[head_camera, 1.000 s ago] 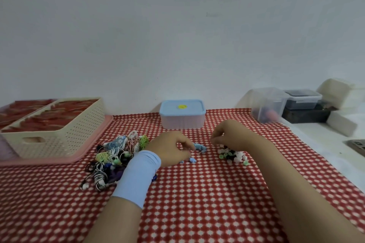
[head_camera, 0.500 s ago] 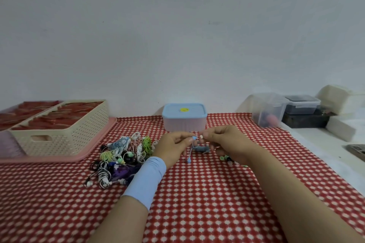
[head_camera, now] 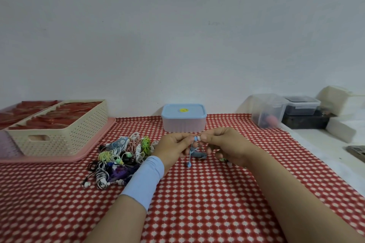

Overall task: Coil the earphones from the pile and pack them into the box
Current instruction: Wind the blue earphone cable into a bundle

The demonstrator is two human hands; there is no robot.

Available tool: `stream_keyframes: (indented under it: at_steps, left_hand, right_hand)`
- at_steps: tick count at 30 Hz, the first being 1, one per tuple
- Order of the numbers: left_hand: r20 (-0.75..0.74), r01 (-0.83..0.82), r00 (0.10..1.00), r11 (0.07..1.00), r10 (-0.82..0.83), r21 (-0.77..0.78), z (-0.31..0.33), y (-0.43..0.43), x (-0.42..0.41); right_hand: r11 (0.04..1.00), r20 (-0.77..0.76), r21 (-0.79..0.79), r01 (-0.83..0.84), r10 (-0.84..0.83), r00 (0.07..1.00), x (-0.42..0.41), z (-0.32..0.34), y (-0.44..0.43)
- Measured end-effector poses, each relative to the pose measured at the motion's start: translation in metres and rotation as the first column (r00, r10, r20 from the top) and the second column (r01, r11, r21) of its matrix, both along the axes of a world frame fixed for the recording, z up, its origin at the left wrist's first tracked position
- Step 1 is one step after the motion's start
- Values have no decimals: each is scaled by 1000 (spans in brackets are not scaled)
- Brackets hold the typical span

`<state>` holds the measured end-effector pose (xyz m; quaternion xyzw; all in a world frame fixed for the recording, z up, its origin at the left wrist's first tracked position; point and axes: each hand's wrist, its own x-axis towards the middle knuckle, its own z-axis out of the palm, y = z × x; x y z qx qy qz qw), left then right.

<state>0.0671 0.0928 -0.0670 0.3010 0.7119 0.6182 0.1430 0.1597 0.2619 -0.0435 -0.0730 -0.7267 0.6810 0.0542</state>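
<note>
Bright colours on a red and white cloth.
We are looking at a tablecloth (head_camera: 197,213) showing red, patterned all over with small white dots. The box (head_camera: 183,125) is showing a frosted pale wall under a pale blue lid (head_camera: 194,110) bearing a round yellow sticker (head_camera: 183,110). The earphone (head_camera: 197,155) is showing light blue. The pile (head_camera: 118,156) is mixing green, yellow, white, blue, purple and black-and-white stripes. The basket (head_camera: 65,140) is showing cream with a grid of tiny holes, the tray (head_camera: 39,159) pink, the wristband (head_camera: 144,179) light blue.

The pink tray (head_camera: 59,159) is cut by the left edge. The left hand (head_camera: 173,148) and right hand (head_camera: 227,144) partly hide the blue earphone (head_camera: 195,154). Contents of the clear container (head_camera: 266,110), at the tabletop's far right corner, are blurred.
</note>
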Motion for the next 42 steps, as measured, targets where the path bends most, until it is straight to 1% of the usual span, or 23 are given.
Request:
stream_keyframes:
  at_steps: [5, 11, 15, 18, 21, 24, 27, 30, 32, 35, 42]
  left_hand:
    - [9, 13, 1000, 1000, -13, 21, 0, 0, 0]
    - [92, 45, 994, 994, -54, 95, 0, 0, 2]
    - [68, 45, 996, 997, -49, 59, -2, 0, 0]
    - [104, 36, 994, 998, -41, 55, -1, -1, 0]
    - [104, 8, 995, 1000, -10, 22, 1, 0, -1]
    - [153, 2, 988, 1000, -6, 24, 2, 0, -1]
    - [203, 12, 979, 999, -21, 45, 5, -1, 1]
    - [214, 30, 976, 1000, -30, 1, 7, -1, 4]
    - [236, 32, 971, 999, -30, -7, 8, -1, 5]
    - [259, 33, 965, 999, -33, 5, 7, -1, 3]
    - [238, 24, 971, 1000, -23, -3, 3, 0, 0]
  right_hand:
    - [1000, -12, -15, -10, 10, 1000, -2, -4, 1]
    - [997, -24, -69, -31, 30, 999, -5, -7, 0]
    - [998, 19, -60, 19, -17, 1000, -6, -9, -2]
    - [997, -15, -45, 60, -61, 998, -6, -7, -6]
    - [996, -96, 25, 84, -81, 992, -2, -2, -10]
    - [982, -157, 164, 93, -67, 985, 2, 2, -9]
    - [945, -217, 311, 96, -28, 976, 2, 4, -9]
    - [901, -259, 402, 165, -61, 964, -1, 1, -8]
    - [890, -266, 418, 183, -72, 961, -3, 0, -7]
    - [898, -254, 410, 162, -58, 965, -2, 0, -7]
    - [903, -234, 396, 168, -78, 969, -1, 0, -10]
